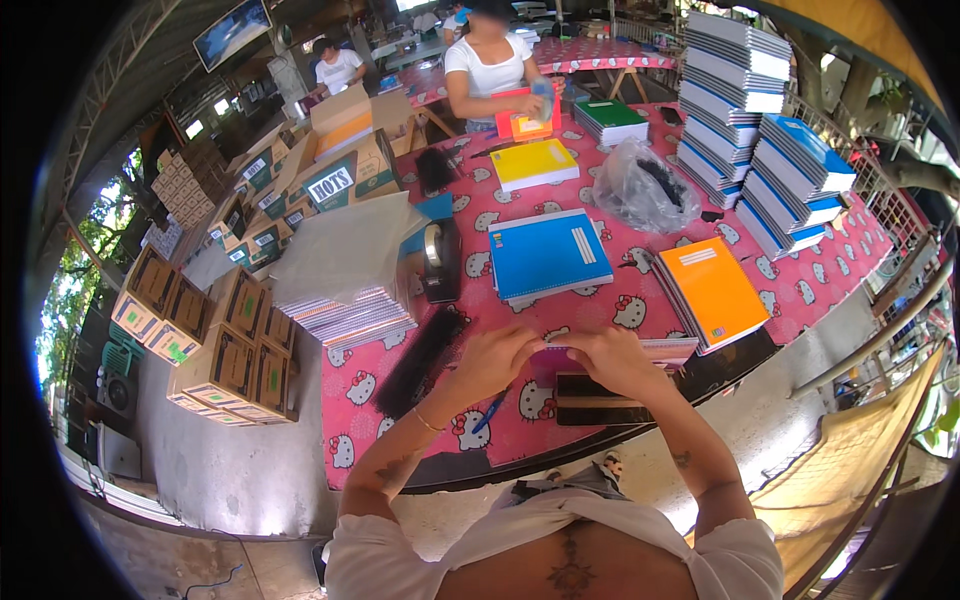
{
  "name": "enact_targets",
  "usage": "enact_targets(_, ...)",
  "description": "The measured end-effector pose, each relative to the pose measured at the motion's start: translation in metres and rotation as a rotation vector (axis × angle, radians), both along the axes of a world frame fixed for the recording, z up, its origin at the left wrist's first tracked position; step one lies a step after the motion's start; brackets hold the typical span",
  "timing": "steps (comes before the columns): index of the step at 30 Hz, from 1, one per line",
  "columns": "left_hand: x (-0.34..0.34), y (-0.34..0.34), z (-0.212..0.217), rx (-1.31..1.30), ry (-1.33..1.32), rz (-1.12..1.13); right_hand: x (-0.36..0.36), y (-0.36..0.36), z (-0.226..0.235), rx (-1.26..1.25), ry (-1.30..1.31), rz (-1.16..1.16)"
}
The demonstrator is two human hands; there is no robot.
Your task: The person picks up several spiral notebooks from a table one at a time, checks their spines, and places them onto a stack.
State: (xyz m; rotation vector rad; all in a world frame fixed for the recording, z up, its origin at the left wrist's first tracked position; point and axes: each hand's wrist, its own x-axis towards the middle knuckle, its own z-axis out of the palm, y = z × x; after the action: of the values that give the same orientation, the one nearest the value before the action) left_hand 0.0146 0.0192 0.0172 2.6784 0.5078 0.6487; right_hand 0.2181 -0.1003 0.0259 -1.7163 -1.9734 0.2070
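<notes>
Above the table's near edge, my left hand [497, 362] and my right hand [612, 360] come close together, fingers bent and pinched. Between them shows a thin purple-pink edge [552, 349], mostly covered by the fingers; its kind I cannot make out. Just right of my right hand lies a pinkish-white paper edge [672, 350]. A dark flat block with a tan stripe [600, 402] sits below that hand. Near my left forearm lie a blue pen [490, 411] and a bundle of black binding coils [418, 362]. Beyond my hands is a blue spiral notebook stack [545, 255].
Orange notebooks [715, 290] lie right, with tall notebook stacks [735, 110] behind. A covered paper stack [345, 260] and black tape dispenser [440, 262] stand left. Farther off are a plastic bag of coils [645, 188], yellow notebooks [535, 163], cartons [345, 175] and a co-worker [490, 75].
</notes>
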Motion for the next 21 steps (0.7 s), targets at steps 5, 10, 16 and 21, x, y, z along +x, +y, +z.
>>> enact_targets(5, 0.004, 0.003, -0.004, 0.097, 0.002, 0.013, 0.012, -0.01, 0.002, 0.076, -0.059, -0.047)
enact_targets(10, 0.032, -0.011, -0.014, 0.206, 0.04, 0.169, 0.02, -0.008, -0.009, 0.111, -0.005, -0.089)
enact_targets(16, 0.027, -0.047, -0.071, 0.369, 0.017, 0.348, 0.018, -0.003, -0.013, 0.114, -0.046, -0.138)
enact_targets(21, 0.037, -0.037, -0.058, 0.403, 0.078, 0.307, 0.019, -0.007, -0.012, 0.063, -0.083, -0.141)
